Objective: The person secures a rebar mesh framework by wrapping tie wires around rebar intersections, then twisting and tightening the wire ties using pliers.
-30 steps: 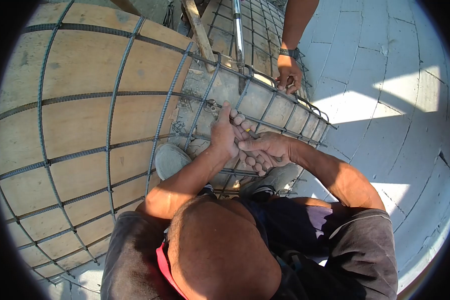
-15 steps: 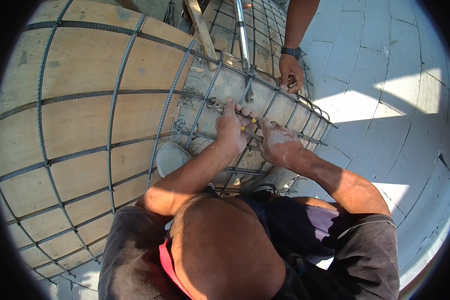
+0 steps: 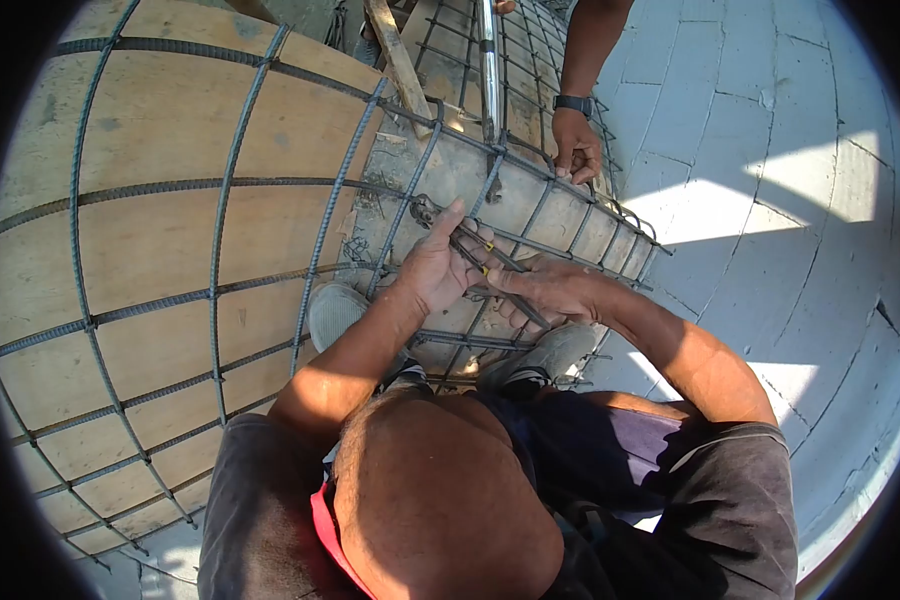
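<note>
Pincers (image 3: 484, 268) are up off the rebar mesh (image 3: 217, 290), btwn both hands, approx in front of the shoes. L hand (image 3: 438, 268) is half-curled, tool lying across the fingers, thumb up by the head end; reads as support, w/ the head left free to point fwd-left past the thumb. R hand (image 3: 555, 288) has its thumb over the handle side, fingers loosely bent below, so prob. controlling handle spread; exact finger wrap partly hidden, can't tell. Handles stand apart, yellow bands showing; can't tell if the jaws are open. Co-worker's hand (image 3: 576, 148) is at the mesh's far edge, fingers bent down at a bar; grip n/a from here. Plywood (image 3: 160, 240) sits behind the mesh on the left, prob. as backing.
</note>
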A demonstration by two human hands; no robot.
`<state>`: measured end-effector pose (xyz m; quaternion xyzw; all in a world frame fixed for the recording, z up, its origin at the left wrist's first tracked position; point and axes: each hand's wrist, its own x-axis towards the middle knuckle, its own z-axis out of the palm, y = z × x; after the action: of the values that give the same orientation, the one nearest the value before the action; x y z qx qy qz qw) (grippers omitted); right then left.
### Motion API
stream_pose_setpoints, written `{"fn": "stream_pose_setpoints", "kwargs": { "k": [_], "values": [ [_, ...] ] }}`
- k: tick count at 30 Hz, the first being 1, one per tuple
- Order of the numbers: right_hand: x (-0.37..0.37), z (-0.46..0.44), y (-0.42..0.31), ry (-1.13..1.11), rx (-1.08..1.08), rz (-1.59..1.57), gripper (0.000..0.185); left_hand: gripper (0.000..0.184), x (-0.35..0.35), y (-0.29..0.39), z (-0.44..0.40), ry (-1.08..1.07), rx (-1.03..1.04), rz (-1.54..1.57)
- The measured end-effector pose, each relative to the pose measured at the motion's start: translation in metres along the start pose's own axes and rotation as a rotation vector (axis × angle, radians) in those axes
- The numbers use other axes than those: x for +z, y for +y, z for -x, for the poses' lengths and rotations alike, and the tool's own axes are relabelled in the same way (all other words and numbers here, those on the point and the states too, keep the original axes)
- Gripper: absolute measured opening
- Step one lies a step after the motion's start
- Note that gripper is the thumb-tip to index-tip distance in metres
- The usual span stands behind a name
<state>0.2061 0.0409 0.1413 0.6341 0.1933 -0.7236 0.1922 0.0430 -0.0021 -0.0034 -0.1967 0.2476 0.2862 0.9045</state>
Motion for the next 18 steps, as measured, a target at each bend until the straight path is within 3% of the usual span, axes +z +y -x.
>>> {"fn": "stream_pose_setpoints", "kwargs": {
  "k": [3, 6, 9, 12, 15, 18],
  "values": [
    [0.001, 0.005, -0.012, 0.109, 0.015, 0.277, 0.061, 0.037, -0.004, -0.004, -0.006, 0.013, 0.053, 0.054],
    [0.018, 0.006, -0.016, 0.116, 0.047, 0.506, 0.057, 0.038, 0.001, -0.007, 0.005, -0.029, 0.072, 0.132],
    [0.015, 0.0, -0.004, -0.092, 0.109, -0.008, 0.048, 0.038, 0.034, 0.0, 0.018, 0.091, 0.053, 0.113],
    [0.014, -0.026, 0.031, -0.474, 0.153, -0.63, 0.041, 0.039, 0.03, -0.002, 0.005, 0.03, 0.03, 0.323],
    [0.004, -0.034, 0.039, -0.504, 0.114, -0.554, 0.04, 0.042, 0.014, -0.015, -0.01, -0.037, 0.146, 0.33],
    [-0.005, -0.011, 0.011, -0.217, 0.03, -0.027, 0.054, 0.042, 0.038, -0.017, -0.012, 0.188, 0.213, 0.348]
  ]
}}
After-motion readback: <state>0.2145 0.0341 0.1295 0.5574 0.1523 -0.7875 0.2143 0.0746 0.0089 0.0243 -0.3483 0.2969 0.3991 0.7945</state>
